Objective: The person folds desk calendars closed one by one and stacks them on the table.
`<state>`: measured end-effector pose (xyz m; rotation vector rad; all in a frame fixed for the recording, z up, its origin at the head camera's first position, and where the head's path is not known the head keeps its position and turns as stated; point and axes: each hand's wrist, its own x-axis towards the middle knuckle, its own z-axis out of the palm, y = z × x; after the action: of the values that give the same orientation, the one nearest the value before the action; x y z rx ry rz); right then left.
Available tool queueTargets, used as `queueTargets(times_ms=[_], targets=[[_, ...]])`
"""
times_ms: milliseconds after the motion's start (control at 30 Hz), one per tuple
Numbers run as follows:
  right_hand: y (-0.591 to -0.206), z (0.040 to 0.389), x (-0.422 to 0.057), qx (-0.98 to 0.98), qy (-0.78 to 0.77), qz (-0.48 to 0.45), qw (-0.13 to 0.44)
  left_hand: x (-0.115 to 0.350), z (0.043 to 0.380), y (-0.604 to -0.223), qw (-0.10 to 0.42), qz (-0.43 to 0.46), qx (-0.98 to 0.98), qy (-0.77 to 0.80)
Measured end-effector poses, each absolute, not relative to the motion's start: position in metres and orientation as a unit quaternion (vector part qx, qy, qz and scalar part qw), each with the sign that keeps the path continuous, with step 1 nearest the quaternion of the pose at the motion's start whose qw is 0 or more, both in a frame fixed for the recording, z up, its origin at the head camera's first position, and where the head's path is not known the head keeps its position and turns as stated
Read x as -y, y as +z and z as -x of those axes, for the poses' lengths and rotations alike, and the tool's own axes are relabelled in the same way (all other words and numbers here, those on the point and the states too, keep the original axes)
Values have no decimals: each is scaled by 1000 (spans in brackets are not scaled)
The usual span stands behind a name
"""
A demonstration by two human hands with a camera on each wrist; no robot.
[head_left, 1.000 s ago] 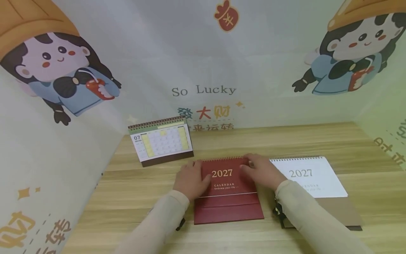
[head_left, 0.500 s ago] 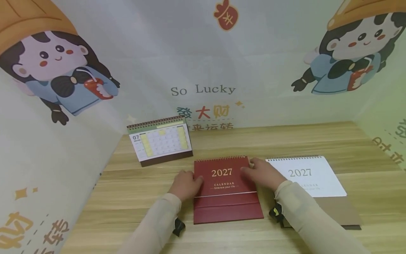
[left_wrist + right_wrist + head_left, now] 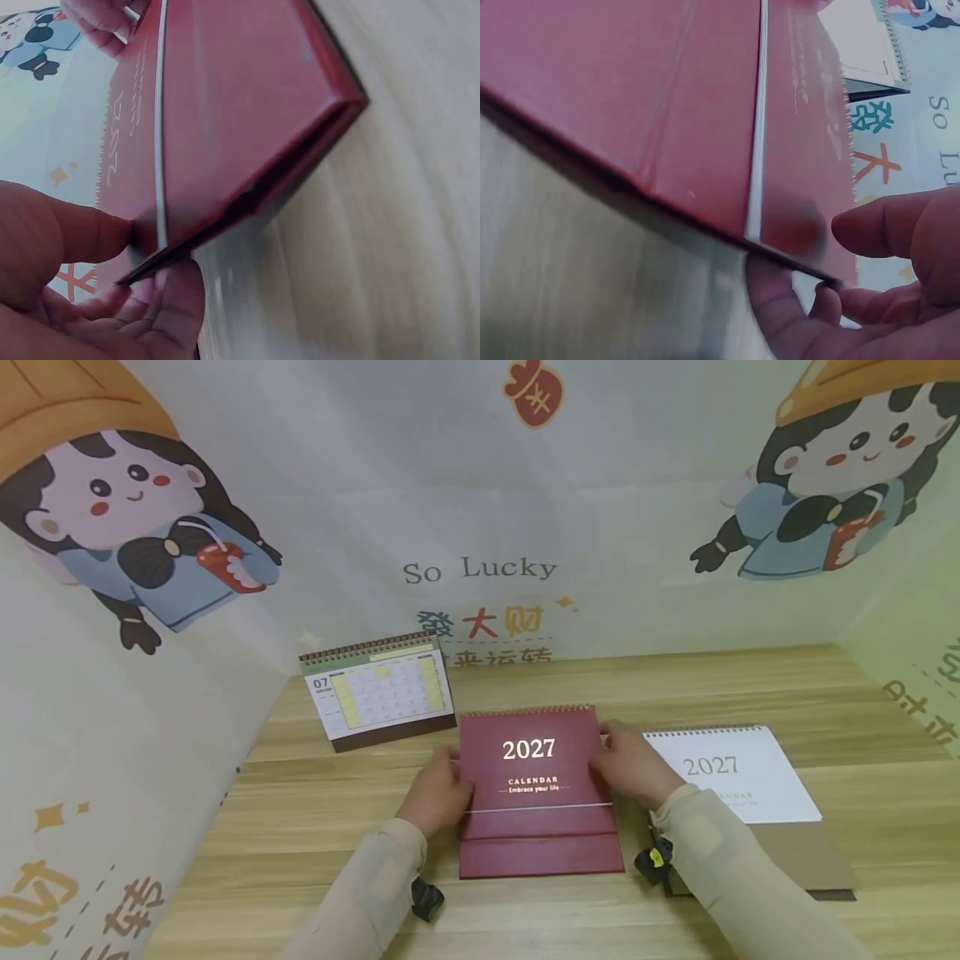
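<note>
A red 2027 desk calendar (image 3: 538, 822) is in front of me, its spiral-bound top raised and tilted up. My left hand (image 3: 433, 795) grips its left edge; in the left wrist view the thumb (image 3: 94, 234) lies on the front and the fingers curl behind the edge. On the opposite edge my right hand (image 3: 636, 767) pinches it, thumb (image 3: 877, 225) at the front cover and fingers underneath in the right wrist view. Whether the base touches the table is hard to tell.
A white 2027 calendar (image 3: 738, 785) on a brown base lies to the right, partly behind my right sleeve. At the back left stands a calendar (image 3: 386, 693) showing month 07. Printed cloth walls (image 3: 360, 518) border the wooden table (image 3: 862, 735) at the back and sides.
My left hand has shifted from the red calendar's upper left corner down its left edge. The calendar's top has risen and its base has moved slightly away from me.
</note>
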<state>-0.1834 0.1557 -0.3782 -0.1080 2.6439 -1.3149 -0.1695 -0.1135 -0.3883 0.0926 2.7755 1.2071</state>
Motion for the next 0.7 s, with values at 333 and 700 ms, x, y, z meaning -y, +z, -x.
queueTargets(times_ms=[333, 700], targets=[[-354, 180, -185, -885, -456, 42, 82, 96, 173, -382, 62, -25, -877, 476], [-335, 182, -251, -902, -421, 32, 88, 25, 179, -373, 43, -67, -844, 530]])
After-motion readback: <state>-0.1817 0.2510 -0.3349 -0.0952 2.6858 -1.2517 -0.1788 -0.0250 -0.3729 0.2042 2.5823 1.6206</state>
